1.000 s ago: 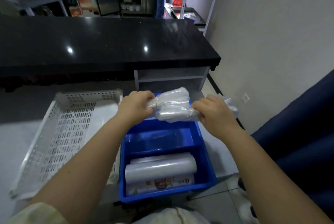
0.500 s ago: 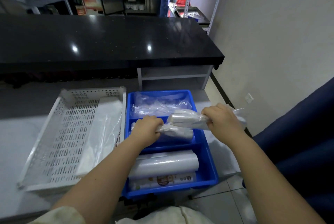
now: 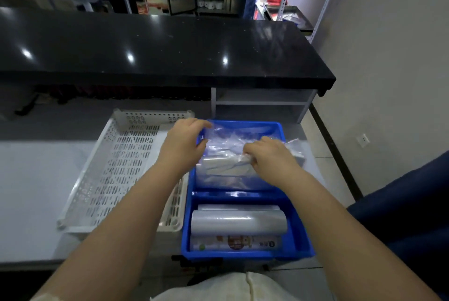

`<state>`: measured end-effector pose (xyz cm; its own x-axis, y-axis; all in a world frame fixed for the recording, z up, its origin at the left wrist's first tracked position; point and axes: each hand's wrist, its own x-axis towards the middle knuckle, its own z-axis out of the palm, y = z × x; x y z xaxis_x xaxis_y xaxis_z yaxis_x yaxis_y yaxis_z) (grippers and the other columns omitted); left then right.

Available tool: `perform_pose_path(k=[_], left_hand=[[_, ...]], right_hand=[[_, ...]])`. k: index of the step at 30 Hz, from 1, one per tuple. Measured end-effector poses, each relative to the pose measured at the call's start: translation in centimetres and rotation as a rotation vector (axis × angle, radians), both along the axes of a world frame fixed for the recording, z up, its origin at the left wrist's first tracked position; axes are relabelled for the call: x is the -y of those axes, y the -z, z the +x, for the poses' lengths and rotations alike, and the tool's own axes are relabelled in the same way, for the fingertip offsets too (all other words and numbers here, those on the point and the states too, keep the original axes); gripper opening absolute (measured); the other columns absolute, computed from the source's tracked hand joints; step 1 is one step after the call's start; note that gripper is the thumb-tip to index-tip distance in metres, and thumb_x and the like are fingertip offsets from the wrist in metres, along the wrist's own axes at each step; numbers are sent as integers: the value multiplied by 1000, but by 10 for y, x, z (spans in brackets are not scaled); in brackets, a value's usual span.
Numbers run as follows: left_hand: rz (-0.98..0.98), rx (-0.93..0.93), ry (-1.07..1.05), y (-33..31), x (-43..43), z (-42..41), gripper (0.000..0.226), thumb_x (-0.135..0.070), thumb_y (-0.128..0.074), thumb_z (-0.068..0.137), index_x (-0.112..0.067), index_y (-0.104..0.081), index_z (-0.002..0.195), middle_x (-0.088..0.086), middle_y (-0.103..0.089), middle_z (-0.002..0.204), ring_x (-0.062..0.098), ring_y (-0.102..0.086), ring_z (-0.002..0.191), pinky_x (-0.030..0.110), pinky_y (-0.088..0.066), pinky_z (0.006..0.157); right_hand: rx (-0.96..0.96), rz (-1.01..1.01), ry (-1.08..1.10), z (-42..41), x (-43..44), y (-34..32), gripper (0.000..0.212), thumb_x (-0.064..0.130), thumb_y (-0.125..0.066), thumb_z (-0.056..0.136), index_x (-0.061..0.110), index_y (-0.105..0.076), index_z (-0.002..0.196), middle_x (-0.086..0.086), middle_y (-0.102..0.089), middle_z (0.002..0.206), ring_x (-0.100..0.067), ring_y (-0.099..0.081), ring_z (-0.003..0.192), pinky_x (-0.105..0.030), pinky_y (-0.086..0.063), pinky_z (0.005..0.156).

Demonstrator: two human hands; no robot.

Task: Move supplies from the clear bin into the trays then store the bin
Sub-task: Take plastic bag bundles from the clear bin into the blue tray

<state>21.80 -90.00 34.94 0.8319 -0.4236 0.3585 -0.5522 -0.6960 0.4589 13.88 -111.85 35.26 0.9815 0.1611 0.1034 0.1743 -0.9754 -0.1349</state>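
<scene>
Currently placing packs into rear compartment of blue divided tray [image 3: 246, 255]. Right hand [image 3: 271, 157] clenched on twisted end of a rolled plastic-bag pack [image 3: 223, 163], pack lying low across rear compartment, on or just above the loose clear bags [image 3: 226, 139] there. Left hand [image 3: 183, 141] half-curled at tray's far-left corner, fingertips on edge of clear bags; pinching or only touching: cannot tell. Front compartment: large film roll [image 3: 239, 224] beside printed box [image 3: 234, 243], touching. White perforated tray [image 3: 126, 169] just left of blue tray, a clear sheet on its floor. Clear bin not in view.

Advice for step: lay pack flat, parallel to divider; press bags down with left to clear room; release only once supported. Risk: slippery film, pack rolling onto rim.
</scene>
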Motion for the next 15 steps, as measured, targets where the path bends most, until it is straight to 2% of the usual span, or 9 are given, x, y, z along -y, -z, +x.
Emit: perform_pose_path(k=[3, 6, 8, 11, 13, 15], left_hand=[[59, -31, 62, 9, 4, -11, 29, -21, -67, 85, -17, -65, 114, 4, -66, 111, 25, -55, 106, 39, -45, 92], [204, -174, 125, 33, 17, -29, 41, -35, -69, 81, -21, -63, 119, 1, -65, 115, 24, -54, 110, 39, -44, 94], [283, -244, 130, 49, 25, -38, 43, -35, -67, 81, -23, -61, 122, 1, -63, 120, 23, -52, 113, 38, -43, 95], [330, -263, 130, 62, 31, -41, 34, -27, -62, 84, -22, -64, 118, 1, -64, 117, 24, -55, 107, 36, -46, 89], [354, -254, 150, 64, 33, -40, 27, -24, -58, 85, -20, -67, 110, 2, -67, 110, 24, -58, 97, 36, -49, 82], [381, -240, 154, 66, 34, -41, 21, -22, -54, 85, -17, -68, 101, 3, -67, 102, 23, -59, 89, 37, -51, 77]], right_hand=[[-169, -10, 1, 8, -22, 27, 31, 4, -53, 83, 22, -60, 107, -8, -60, 100, -30, -52, 96, -32, -33, 71], [-270, 16, 29, 7, -29, 54, 23, 10, -52, 83, 23, -58, 102, -10, -58, 100, -32, -55, 93, -32, -34, 67], [-302, 58, 57, 5, -26, 63, 22, 13, -51, 84, 25, -58, 101, -8, -58, 100, -32, -57, 92, -32, -36, 67], [-219, 64, 26, 0, -9, 68, 28, 13, -59, 81, 24, -61, 107, -5, -62, 107, -29, -54, 100, -37, -42, 81], [-99, 76, 59, -5, 5, 70, 30, 17, -66, 79, 22, -63, 109, 0, -63, 110, -26, -50, 104, -38, -38, 88], [-33, 100, 145, -12, 15, 73, 27, 20, -67, 80, 22, -64, 107, 2, -62, 108, -25, -48, 104, -37, -35, 88]])
